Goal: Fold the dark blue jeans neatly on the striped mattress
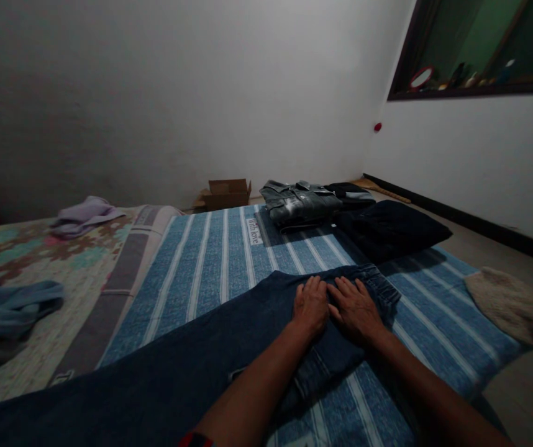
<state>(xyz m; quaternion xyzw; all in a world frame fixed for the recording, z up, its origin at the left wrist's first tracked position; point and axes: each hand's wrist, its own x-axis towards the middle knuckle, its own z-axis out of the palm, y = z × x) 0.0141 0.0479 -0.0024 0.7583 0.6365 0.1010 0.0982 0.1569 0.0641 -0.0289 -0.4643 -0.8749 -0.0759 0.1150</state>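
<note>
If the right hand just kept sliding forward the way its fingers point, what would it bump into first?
The right hand lies flat on the jeans, fingers pointing up and slightly left. It would cross the jeans' waistband, then bare striped sheet, and probably meet the folded grey denim jacket first, though depth is hard to judge.

Dark blue jeans (192,360) across the near middle, on a blue sheet with white stripes (210,261). Far off, a grey denim jacket (297,203), a brown cardboard box (226,193). Left, a lilac cloth (84,215) on a floral pastel-patterned cover (24,254).
</note>
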